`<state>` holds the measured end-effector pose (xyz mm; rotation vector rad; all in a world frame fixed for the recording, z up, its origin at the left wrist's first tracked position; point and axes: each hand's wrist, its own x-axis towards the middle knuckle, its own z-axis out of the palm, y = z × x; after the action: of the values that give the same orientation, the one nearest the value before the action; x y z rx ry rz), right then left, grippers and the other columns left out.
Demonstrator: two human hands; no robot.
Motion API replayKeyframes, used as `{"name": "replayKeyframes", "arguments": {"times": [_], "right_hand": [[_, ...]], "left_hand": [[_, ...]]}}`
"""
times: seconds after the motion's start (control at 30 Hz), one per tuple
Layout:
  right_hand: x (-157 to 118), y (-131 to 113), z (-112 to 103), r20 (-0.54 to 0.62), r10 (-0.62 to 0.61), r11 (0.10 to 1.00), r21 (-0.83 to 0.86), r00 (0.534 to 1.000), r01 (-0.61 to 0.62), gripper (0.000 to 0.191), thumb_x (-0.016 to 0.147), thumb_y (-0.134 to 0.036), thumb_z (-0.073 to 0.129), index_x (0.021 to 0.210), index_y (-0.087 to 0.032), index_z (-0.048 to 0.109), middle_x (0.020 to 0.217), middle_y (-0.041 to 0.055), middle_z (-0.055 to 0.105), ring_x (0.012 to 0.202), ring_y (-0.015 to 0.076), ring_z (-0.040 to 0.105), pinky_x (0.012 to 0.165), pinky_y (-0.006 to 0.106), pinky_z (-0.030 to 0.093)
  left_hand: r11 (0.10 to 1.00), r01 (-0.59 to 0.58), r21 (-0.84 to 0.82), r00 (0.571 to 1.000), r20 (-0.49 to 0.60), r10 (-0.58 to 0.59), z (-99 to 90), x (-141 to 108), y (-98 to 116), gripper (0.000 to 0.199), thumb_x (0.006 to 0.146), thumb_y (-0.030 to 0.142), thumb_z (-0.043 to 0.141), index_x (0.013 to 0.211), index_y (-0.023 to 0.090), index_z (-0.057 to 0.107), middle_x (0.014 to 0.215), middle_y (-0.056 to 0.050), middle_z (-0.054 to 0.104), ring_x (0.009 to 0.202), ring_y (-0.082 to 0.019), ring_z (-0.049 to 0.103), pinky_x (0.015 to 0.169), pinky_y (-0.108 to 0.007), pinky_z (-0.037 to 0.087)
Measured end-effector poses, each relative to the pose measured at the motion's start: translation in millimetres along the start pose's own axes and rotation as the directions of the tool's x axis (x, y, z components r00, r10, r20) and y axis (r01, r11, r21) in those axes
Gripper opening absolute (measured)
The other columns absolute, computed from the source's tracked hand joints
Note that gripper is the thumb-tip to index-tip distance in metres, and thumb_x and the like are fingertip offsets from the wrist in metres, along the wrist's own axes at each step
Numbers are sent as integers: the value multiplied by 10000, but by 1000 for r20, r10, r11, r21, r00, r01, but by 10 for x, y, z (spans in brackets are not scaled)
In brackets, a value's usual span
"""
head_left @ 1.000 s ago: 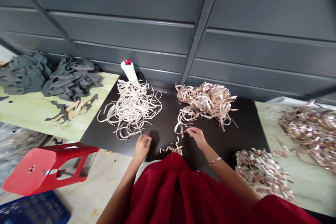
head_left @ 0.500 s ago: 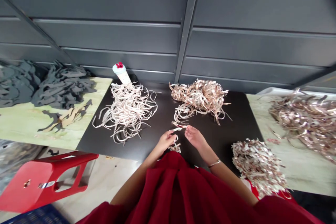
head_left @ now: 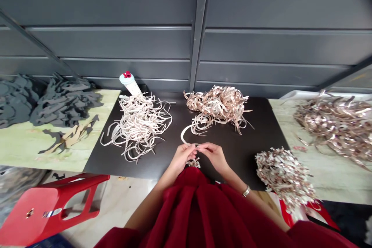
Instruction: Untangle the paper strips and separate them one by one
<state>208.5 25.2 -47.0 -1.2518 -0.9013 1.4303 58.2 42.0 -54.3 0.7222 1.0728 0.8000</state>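
My left hand (head_left: 183, 156) and my right hand (head_left: 213, 155) meet at the near edge of a black table, both with fingers pinched. Between their fingertips runs a narrow pale strip (head_left: 184, 133), whose free part curves up and away beyond my left hand. Just below the hands, a small cluster of short strip pieces (head_left: 194, 162) shows next to my red clothing. Ahead to the right lies a tangled pile of rose-gold and white strips (head_left: 222, 105). Ahead to the left is a pile of pale strips (head_left: 138, 118).
A pale cup with red on its lid (head_left: 130, 83) stands behind the left pile. Dark grey cut pieces (head_left: 65, 102) lie far left, above a red stool (head_left: 40, 209). On the right are a heap of short strips (head_left: 286, 178) and shiny strips (head_left: 334, 128).
My hands have come closer together. A pale strip now curves out above my left hand, and the shiny end that stuck up between the hands is no longer visible.
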Motion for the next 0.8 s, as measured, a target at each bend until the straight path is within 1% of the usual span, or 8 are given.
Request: {"name": "replayKeyframes", "arguments": {"times": [0.1, 0.17, 0.23, 0.3, 0.4, 0.57, 0.7, 0.8], "right_hand": [[-45, -112, 45, -12, -58, 987, -152, 998, 56, 115, 692, -235, 700, 796, -195, 729, 814, 32, 723, 761, 178, 656, 761, 306, 514], [-56, -177, 72, 6, -75, 969, -235, 997, 74, 116, 697, -251, 684, 786, -187, 723, 766, 30, 716, 679, 166, 647, 677, 283, 522], [-68, -239, 104, 57, -55, 964, -256, 997, 68, 126, 710, -276, 666, 761, -170, 711, 688, 25, 693, 582, 144, 616, 582, 254, 505], [-90, -306, 145, 112, -44, 964, -258, 993, 72, 151, 731, -299, 642, 749, -159, 695, 653, 22, 674, 535, 127, 589, 525, 231, 481], [-145, -421, 206, 136, -96, 939, -317, 986, 136, 170, 770, -304, 605, 745, -154, 681, 684, 35, 679, 566, 128, 592, 529, 220, 473], [-224, -564, 258, 192, -241, 857, -417, 951, 302, 154, 814, -248, 566, 751, -158, 675, 705, 40, 680, 594, 132, 596, 542, 218, 454], [-267, -634, 282, 218, -318, 773, -504, 923, 385, 139, 825, -195, 556, 753, -169, 671, 685, 27, 664, 597, 128, 589, 542, 215, 432], [-305, -698, 310, 256, -355, 696, -570, 899, 437, 167, 850, -177, 534, 750, -179, 668, 669, 17, 646, 601, 122, 580, 566, 216, 427]], "left_hand": [[999, -49, -6, 995, -86, 48, -14, -107, 69, 384, 626, 472, 745, 716, 122, 614, 614, 0, 614, 519, -85, 558, 544, -209, 454], [996, -86, 5, 987, -135, 86, -20, -194, 136, 355, 634, 449, 746, 741, 136, 619, 622, 3, 631, 533, -101, 581, 544, -217, 460], [990, -134, 48, 975, -170, 141, -12, -295, 221, 322, 668, 438, 722, 759, 145, 626, 629, -5, 652, 552, -123, 609, 546, -228, 473], [974, -185, 135, 965, -164, 206, 10, -404, 312, 293, 706, 429, 692, 764, 148, 632, 625, -15, 665, 565, -140, 630, 555, -238, 489], [937, -240, 252, 951, -133, 280, 58, -549, 419, 255, 750, 404, 655, 763, 150, 634, 601, -15, 667, 555, -145, 639, 565, -239, 504], [909, -314, 275, 897, -229, 379, 109, -672, 460, 238, 787, 383, 622, 780, 146, 629, 660, -26, 695, 584, -146, 661, 588, -236, 523], [907, -273, 321, 909, -221, 352, 131, -718, 489, 217, 774, 358, 626, 798, 145, 657, 650, -33, 709, 570, -154, 671, 567, -229, 524], [833, -279, 478, 911, -144, 387, 149, -774, 564, 194, 789, 308, 598, 795, 136, 689, 613, -33, 701, 551, -152, 659, 545, -217, 502]]}}
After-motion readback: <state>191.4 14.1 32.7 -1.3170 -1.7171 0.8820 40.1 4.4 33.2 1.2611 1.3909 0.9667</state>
